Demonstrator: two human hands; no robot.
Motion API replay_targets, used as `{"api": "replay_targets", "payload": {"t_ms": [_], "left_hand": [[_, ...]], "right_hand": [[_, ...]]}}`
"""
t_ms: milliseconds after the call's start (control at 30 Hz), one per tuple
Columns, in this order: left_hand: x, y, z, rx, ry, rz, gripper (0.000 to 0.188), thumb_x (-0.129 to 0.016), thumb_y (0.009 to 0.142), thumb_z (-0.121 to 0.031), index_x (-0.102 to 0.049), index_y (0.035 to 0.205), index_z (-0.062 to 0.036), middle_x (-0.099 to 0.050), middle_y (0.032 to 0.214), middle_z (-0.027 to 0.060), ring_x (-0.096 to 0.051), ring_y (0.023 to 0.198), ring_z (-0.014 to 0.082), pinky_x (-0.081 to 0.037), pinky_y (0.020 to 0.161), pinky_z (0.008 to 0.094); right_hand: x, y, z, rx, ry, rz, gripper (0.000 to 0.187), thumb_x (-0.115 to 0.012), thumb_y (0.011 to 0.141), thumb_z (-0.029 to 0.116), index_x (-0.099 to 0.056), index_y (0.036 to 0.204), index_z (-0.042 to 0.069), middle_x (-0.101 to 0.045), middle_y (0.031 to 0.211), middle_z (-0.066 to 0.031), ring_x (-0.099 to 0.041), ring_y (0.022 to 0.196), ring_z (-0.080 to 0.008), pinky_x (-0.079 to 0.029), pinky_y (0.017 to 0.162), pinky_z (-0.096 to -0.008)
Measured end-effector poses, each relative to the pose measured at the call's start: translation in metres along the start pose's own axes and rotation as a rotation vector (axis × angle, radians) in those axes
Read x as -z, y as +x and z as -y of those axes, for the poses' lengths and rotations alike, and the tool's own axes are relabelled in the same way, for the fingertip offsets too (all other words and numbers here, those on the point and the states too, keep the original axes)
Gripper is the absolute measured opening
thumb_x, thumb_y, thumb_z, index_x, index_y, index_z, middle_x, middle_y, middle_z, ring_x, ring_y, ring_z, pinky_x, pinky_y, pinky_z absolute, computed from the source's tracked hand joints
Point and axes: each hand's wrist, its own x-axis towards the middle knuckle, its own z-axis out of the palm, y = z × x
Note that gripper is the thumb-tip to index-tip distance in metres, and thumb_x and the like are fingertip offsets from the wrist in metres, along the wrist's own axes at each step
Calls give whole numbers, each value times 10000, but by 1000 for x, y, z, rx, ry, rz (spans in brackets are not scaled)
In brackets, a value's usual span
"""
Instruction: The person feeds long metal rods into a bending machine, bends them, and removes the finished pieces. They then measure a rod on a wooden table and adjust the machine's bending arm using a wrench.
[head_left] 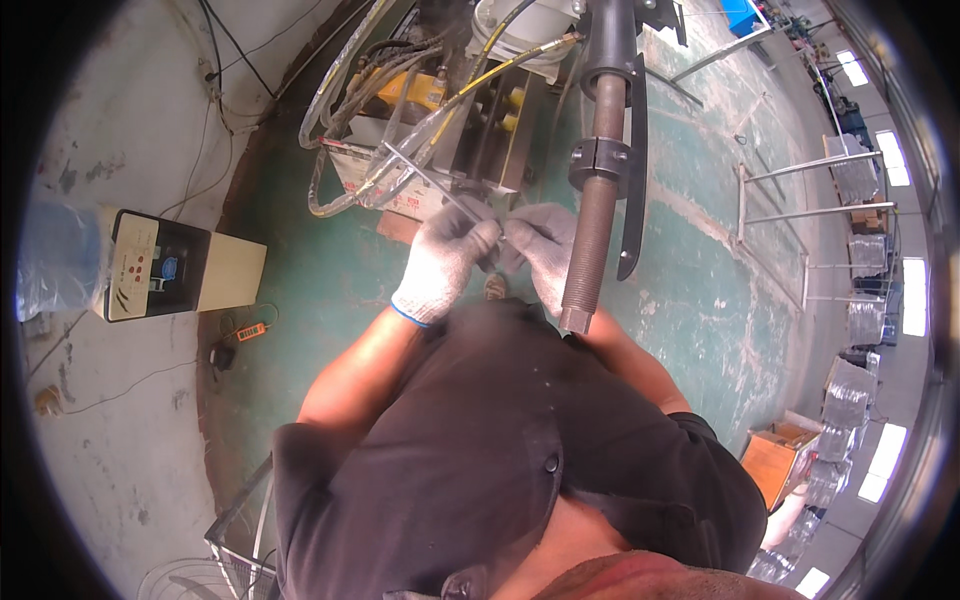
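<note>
Both of my hands wear pale knitted work gloves and meet in front of my body. My left hand point(445, 250) is closed round a thin, straight metal rod point(424, 174), which slants up and to the left out of its fingers. Close beside it, my right hand point(541, 246) has its fingers pinched together. Whatever lies between those fingertips is too small to name. Just right of that hand hangs a thick threaded steel shaft point(592, 235) with a squared end. It passes through a black clamp collar point(600, 166), and part of my right wrist is behind it.
A long black lever point(634, 190) runs beside the shaft. Ahead stand a machine base with hoses point(400, 175) and a white cylinder point(515, 35). To the left is a water dispenser point(190, 265); metal frames point(790, 215) and an orange box point(778, 465) are on the right.
</note>
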Motion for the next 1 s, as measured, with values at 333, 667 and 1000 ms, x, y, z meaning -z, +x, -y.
{"api": "replay_targets", "payload": {"t_ms": [333, 667, 1000], "left_hand": [[-2, 34, -59, -179, -32, -80, 111, -678, 1060, -100, -647, 1067, 6, -706, 797, 75, -658, 690, 134, -543, 660, 286], [-43, 57, -63, -269, -70, 10, 65, -722, 978, -51, -698, 1012, 0, -652, 763, 9, -606, 684, 74, -496, 618, 255], [-45, 61, -46, -354, -102, 69, 83, -727, 1007, -14, -702, 1072, 30, -717, 935, 73, -652, 746, 117, -543, 683, 270]], "right_hand": [[51, 24, 74, -57, 911, 136, 978, -542, 1058, 702, -365, 1572, -111, -607, 1375, -285, -694, 1177, -386, -668, 861, -475], [51, 42, 81, -84, 796, 114, 833, -374, 1140, 671, -525, 1446, -89, -707, 1221, -269, -773, 1019, -349, -685, 833, -387], [40, 38, 77, 13, 489, -180, 738, -399, 1166, 589, -532, 1435, -85, -709, 1217, -286, -771, 960, -334, -693, 783, -361]]}}
